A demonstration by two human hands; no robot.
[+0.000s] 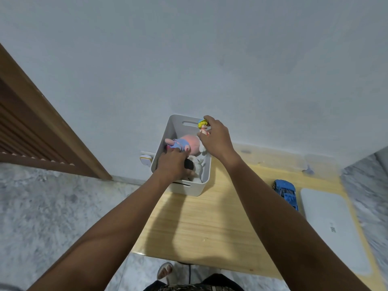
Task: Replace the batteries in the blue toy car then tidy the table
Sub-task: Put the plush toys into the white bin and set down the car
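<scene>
A white pad (331, 223) lies along the right edge of the wooden table (199, 223), and the blue toy car (286, 193) sits just beside it on its far left side. At the table's far left corner stands a white bin (184, 189), where the left hand (171, 164) reaches inside with fingers curled around a dark object (189, 164) next to a pink plush toy (184, 143). Over the bin's far rim, the right hand (216, 137) pinches a small yellow-haired figurine (203, 126) between thumb and fingers.
</scene>
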